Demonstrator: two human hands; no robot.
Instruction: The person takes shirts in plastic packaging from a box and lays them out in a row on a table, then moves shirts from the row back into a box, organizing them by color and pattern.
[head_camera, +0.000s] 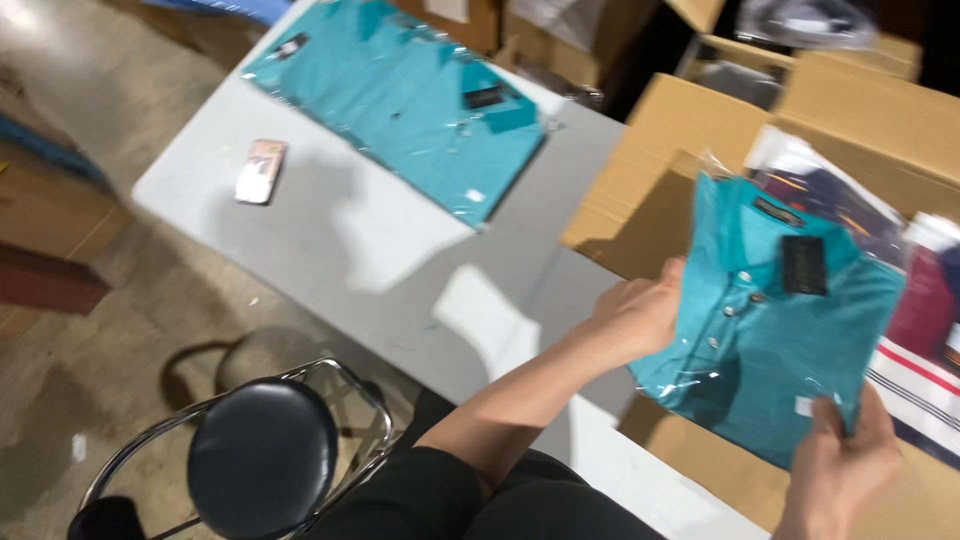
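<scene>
Both hands are clamped on a bagged teal shirt (770, 320), held up over the open box (650, 190) that stands at the table's right end. The left hand (640, 315) grips the shirt's left edge, thumb on the front of the clear bag; the right hand (840, 465) pinches its lower right corner, fingers over the plastic. The hands sit well apart, one at each side of the shirt. A dark tag hangs by the shirt's collar. Behind it in the box lie more bagged shirts, a navy one (850, 200) and a maroon one (925, 300) with stripes below. On the grey table (400, 270) a second teal shirt (400, 100) in its bag lies flat near the far edge, and a phone (261, 171) rests near the left edge. A black stool (262, 455) stands on the floor by the near edge.
</scene>
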